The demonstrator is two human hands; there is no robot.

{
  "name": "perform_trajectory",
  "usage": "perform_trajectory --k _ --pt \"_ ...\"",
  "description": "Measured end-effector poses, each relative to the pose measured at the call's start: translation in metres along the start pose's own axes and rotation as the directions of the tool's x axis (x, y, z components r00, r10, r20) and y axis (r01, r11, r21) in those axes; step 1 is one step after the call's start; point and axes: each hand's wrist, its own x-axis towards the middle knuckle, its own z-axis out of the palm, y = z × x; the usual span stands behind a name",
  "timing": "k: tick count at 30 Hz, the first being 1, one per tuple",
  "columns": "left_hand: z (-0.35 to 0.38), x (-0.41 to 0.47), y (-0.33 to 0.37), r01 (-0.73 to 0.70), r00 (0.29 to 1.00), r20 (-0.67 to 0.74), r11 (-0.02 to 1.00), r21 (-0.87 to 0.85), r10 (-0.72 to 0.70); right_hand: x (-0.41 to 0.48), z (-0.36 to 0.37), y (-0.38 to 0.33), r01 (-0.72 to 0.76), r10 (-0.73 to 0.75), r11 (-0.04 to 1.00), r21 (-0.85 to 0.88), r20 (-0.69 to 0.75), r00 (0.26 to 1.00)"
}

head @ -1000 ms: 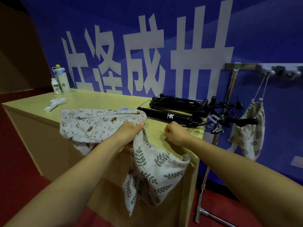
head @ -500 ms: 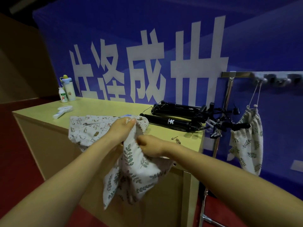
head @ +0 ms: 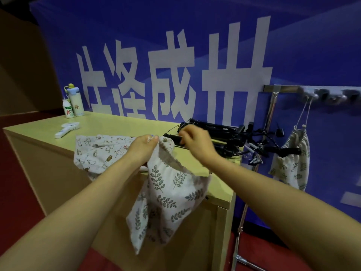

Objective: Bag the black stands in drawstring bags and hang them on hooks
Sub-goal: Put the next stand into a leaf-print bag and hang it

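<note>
Nearest the middle, the nearer black folded stand (head: 230,149) lay on the far right of the pale wooden table (head: 121,126), with a second black folded stand (head: 214,127) just behind it and both of their heads jutting past the table's right edge. The right hand (head: 197,145) was at the nearer stand's left end, its fingers curled over the tip, though blur hid how firmly they closed. The left hand (head: 142,149) pinched the gathered rim of a cream leaf-print drawstring bag (head: 168,196) between thumb and fingertips. The bag's mouth gaped open and its body hung down over the table's near edge. To the left, a cream animal-print cloth bag (head: 97,151) lay flat on the tabletop. Further right, another leaf-print bag (head: 291,167) hung by its cord from a grey hook (head: 310,96) on a metal rack (head: 271,112). At the far left corner stood two bottles (head: 76,102), with a white handheld tool (head: 67,129) lying nearby. Behind everything hung a blue banner (head: 195,36).
</note>
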Motion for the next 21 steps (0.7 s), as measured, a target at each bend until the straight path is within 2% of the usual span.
perform_trajectory --k 1,3,6,9,12,16,21 --pt "0.003 0.001 -0.002 0.007 1.0 0.009 1.0 -0.015 -0.007 0.009 -0.004 0.013 -0.034 0.03 0.998 -0.057 -0.062 0.998" --pt "0.01 0.005 -0.007 0.01 0.999 0.031 0.999 -0.035 -0.009 0.024 -0.012 0.043 -0.098 0.086 0.966 -0.239 -0.06 0.994" --pt "0.018 0.016 -0.01 -0.008 0.999 0.043 1.0 -0.013 0.008 0.043 -0.017 0.079 -0.159 0.22 0.861 -0.483 0.072 0.973" --pt "0.023 0.027 -0.014 0.042 0.998 0.059 0.996 -0.078 -0.037 0.056 -0.013 0.099 -0.111 0.291 0.764 -0.636 0.187 0.938" --pt "0.026 0.037 -0.023 0.063 0.997 0.054 0.993 -0.103 -0.058 0.066 -0.004 0.109 -0.053 0.325 0.706 -0.706 0.256 0.91" --pt "0.028 0.043 -0.028 0.097 0.995 0.03 0.988 -0.124 -0.094 0.079 0.006 0.114 0.007 0.307 0.663 -0.749 0.279 0.91" --pt "0.031 0.048 -0.034 0.106 0.993 0.065 0.989 -0.101 -0.1 0.087 0.018 0.136 -0.076 0.381 0.693 -0.717 0.276 0.882"
